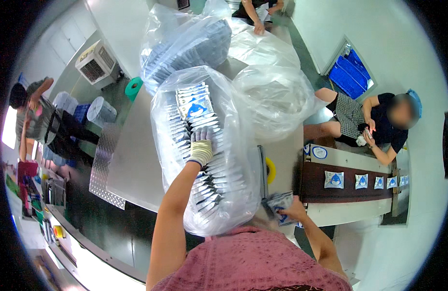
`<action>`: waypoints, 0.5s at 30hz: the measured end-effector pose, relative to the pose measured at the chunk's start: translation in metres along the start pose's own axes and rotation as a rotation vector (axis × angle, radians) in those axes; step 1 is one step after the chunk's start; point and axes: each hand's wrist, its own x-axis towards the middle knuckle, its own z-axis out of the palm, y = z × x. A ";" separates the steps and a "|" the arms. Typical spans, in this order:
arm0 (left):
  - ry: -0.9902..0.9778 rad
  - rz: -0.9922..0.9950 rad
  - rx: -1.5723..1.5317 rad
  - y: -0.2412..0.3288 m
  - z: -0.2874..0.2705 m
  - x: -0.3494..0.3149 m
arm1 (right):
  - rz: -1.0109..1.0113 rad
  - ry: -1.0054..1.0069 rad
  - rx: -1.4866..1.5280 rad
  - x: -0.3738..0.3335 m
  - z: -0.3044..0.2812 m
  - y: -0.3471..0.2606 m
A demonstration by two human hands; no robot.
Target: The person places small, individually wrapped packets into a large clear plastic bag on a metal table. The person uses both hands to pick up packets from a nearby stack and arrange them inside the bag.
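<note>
A large clear plastic bag (pixel 243 140) lies in front of me, filled with rows of small packets (pixel 194 104). They stand on edge, silvery, and those at the far end show a blue whale picture. On these rows my left hand (pixel 201 147) rests in a pale striped work glove, its fingers stretched out flat. Beside the bag's near right side, my right hand (pixel 295 210) is bare and closed on a few packets (pixel 281 206). The held packets look slightly blurred, so I cannot tell their number.
A brown conveyor belt (pixel 347 190) at right carries several packets, with a seated person (pixel 396 114) beyond it. Another filled bag (pixel 185 53) and a crumpled clear bag (pixel 277 97) lie on the metal table (pixel 134 162). A yellow tape roll (pixel 270 170) stands between bag and belt. More people work left and far.
</note>
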 end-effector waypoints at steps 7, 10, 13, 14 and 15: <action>-0.077 0.075 -0.042 0.019 -0.023 -0.035 | -0.631 -0.105 0.774 -0.008 -0.106 -0.147; -0.082 0.056 -0.149 0.024 -0.024 -0.031 | -1.028 -0.060 0.434 0.008 -0.110 -0.236; -0.341 -0.008 -0.693 0.017 -0.025 -0.033 | -1.085 -0.044 0.195 0.009 -0.102 -0.348; -0.339 -0.061 -0.618 -0.054 0.076 -0.079 | -1.306 -0.055 0.084 -0.008 -0.080 -0.415; -0.343 -0.008 -0.368 -0.002 0.041 -0.049 | -1.281 0.070 -0.069 0.038 -0.072 -0.416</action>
